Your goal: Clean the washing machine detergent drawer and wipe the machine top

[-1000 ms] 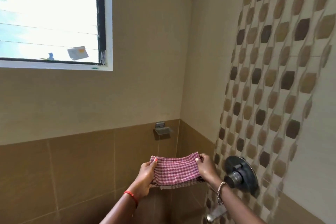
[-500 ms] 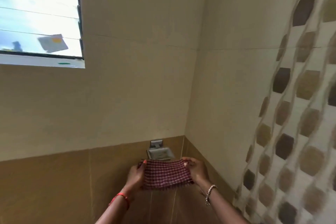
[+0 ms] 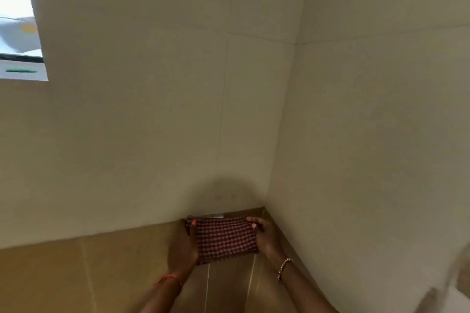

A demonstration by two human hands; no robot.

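Holding checked cloth (image 3: 225, 239) stretched btwn both hands | left hand (image 3: 183, 249) pinching cloth's left edge, thumb on front | right hand (image 3: 264, 232) pinching right edge | cloth up at wall corner, just above tan tile band (image 3: 76, 274), covering most of metal fixture (image 3: 216, 216) | frame blurry

Whole view smeared by motion blur. Metal holder (image 3: 215, 216) on the wall almost fully hidden behind the checked cloth (image 3: 225, 239). Left hand (image 3: 183, 249) blurred, outline unclear. Window (image 3: 17, 20) cut by the left edge. Both forearms cut by the bottom edge.
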